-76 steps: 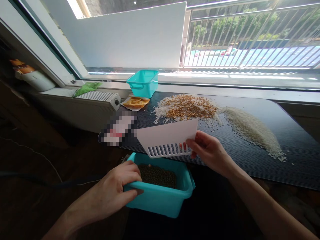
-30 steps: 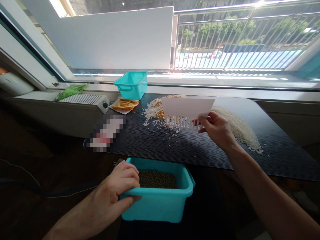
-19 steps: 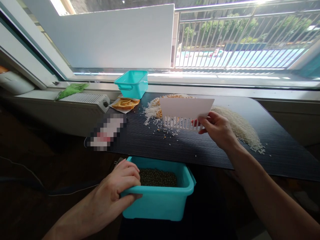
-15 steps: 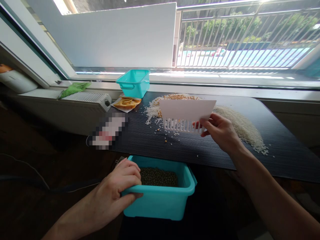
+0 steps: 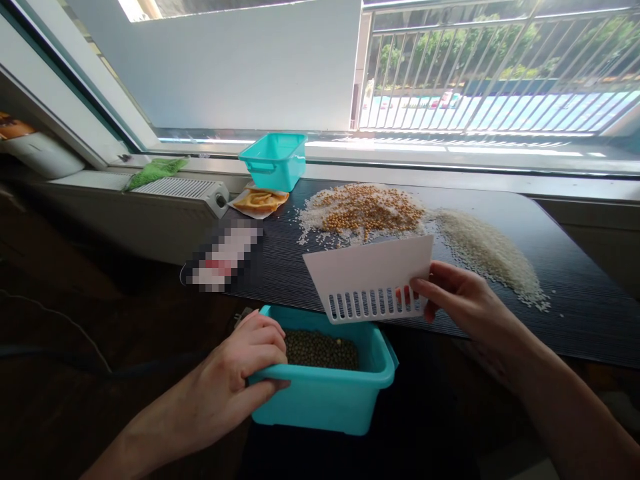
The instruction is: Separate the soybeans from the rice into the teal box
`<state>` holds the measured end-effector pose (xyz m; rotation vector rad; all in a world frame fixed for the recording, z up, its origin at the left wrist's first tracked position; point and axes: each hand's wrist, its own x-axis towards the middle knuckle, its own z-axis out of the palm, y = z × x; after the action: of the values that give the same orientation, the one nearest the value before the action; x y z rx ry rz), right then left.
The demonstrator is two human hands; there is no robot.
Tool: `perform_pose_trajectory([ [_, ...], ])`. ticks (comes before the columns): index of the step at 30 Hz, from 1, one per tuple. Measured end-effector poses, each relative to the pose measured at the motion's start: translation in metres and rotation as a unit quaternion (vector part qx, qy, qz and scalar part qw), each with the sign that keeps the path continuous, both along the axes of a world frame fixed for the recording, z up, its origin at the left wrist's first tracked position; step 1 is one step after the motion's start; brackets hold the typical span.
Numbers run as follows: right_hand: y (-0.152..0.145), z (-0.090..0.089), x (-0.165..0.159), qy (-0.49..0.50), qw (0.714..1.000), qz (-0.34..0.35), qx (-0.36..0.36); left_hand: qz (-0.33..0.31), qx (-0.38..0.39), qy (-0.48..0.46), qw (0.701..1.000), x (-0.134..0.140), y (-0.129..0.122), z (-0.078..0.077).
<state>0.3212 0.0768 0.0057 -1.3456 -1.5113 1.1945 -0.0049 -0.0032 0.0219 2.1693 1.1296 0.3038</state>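
My left hand [image 5: 250, 363] grips the near left rim of a turquoise plastic bin [image 5: 320, 400], thumb outside and fingers inside. Small dark green beans [image 5: 320, 350] cover the bin's bottom, with one pale speck among them. Pinched at its right end by my right hand [image 5: 455, 293] is a flat white slotted scraper [image 5: 370, 270], its row of slots facing down. It hangs above the table edge and the bin's far rim. Just behind it lies a heap of yellow soybeans [image 5: 375, 207] mixed with white grains. A separate pile of white rice [image 5: 487, 253] is farther right.
On the dark table [image 5: 565, 267], an empty-looking turquoise bin [image 5: 275, 163] stands by the window, partly above a yellow cloth-like item [image 5: 260, 200] on white paper. A blurred flat object [image 5: 223, 257] lies at the left edge. A radiator [image 5: 175, 197] with a green cloth [image 5: 157, 172] is left.
My right hand has brought the scraper down and nearer, from over the soybean heap to the bin's far rim. My left hand keeps its hold. The view has shifted slightly.
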Motion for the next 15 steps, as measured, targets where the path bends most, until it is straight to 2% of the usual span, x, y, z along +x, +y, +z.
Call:
perform_pose_trajectory([
  [6,0.024,0.003,-0.027,0.040,0.994,-0.081,0.068,-0.001,0.004,0.010,1.000,-0.001,-0.002,0.001],
  [15,0.043,-0.005,-0.046,0.045,0.994,-0.060,0.078,-0.009,0.006,0.018,1.000,-0.004,-0.001,-0.002],
])
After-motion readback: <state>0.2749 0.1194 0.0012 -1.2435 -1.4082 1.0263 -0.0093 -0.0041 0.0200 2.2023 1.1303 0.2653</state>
